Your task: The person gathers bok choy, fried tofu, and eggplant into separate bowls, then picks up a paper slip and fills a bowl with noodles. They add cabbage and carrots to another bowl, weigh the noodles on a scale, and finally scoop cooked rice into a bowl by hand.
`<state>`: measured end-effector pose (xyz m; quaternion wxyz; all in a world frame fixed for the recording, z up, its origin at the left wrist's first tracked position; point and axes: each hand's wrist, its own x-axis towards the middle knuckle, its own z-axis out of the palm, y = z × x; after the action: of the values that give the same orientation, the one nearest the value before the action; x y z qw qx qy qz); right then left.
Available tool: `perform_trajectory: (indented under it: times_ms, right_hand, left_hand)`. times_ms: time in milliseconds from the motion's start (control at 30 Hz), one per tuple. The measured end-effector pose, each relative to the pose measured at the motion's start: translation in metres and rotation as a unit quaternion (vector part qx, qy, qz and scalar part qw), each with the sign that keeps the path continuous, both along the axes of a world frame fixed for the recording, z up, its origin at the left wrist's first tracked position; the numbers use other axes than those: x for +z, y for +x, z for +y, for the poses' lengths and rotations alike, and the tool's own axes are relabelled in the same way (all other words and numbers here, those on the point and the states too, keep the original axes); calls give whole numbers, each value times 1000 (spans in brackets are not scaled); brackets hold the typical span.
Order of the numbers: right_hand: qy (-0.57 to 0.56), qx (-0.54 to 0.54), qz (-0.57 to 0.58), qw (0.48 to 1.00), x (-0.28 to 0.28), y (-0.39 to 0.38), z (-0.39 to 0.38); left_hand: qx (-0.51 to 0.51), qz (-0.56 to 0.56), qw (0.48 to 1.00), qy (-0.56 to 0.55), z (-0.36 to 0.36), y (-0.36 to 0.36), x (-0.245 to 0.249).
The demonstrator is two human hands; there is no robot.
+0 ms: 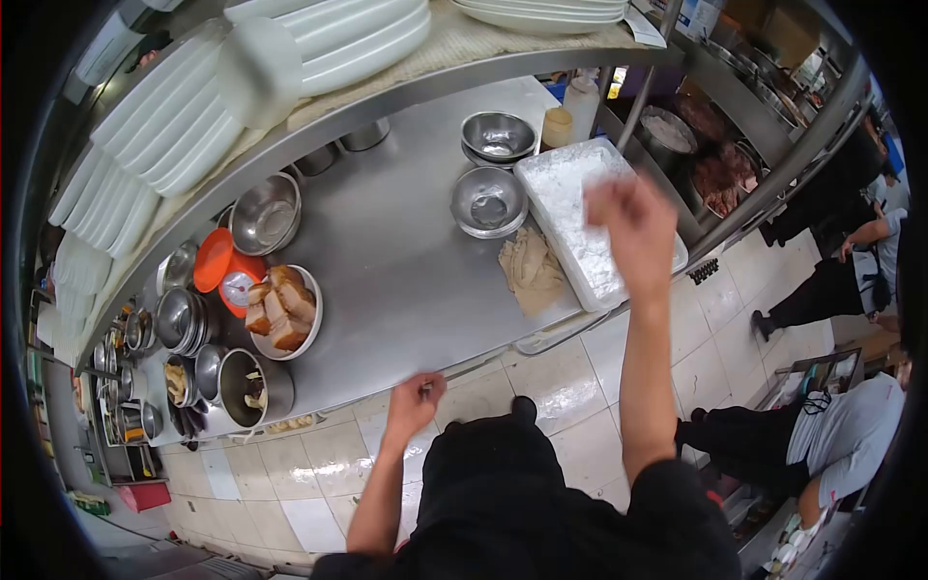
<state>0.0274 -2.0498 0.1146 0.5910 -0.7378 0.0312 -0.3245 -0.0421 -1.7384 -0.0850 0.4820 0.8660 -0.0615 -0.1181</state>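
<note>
My left hand (416, 404) hangs at the front edge of the steel counter (387, 261), fingers curled in, with nothing visible in them. Over the white tray (563, 232) on the right, my right hand (633, 227) is raised and smeared by motion. I cannot tell whether it holds anything. White powder (570, 174) covers the tray's inside. Left of the tray lies a crumpled beige cloth (532, 271), below a steel bowl (490, 203) and a second stack of bowls (498, 135).
A white bowl of browned meat chunks (283, 309) stands on the left, beside an orange scale (235, 285) and a steel pot (253, 387). White plates (358, 48) line the overhead shelf. People (841, 425) stand on the tiled floor at right.
</note>
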Motion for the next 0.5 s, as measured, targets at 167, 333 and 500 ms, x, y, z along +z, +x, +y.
perform_trajectory:
  times_ms: [167, 333, 500]
  right_hand:
    - [65, -39, 393, 916, -242, -148, 15]
    - [127, -132, 468, 865, -329, -221, 43]
    - [-104, -222, 292, 925, -357, -154, 9]
  left_hand:
    - [26, -172, 985, 19, -76, 160, 15]
    - [27, -271, 947, 171, -154, 364, 7]
    - [36, -3, 994, 99, -201, 450, -1]
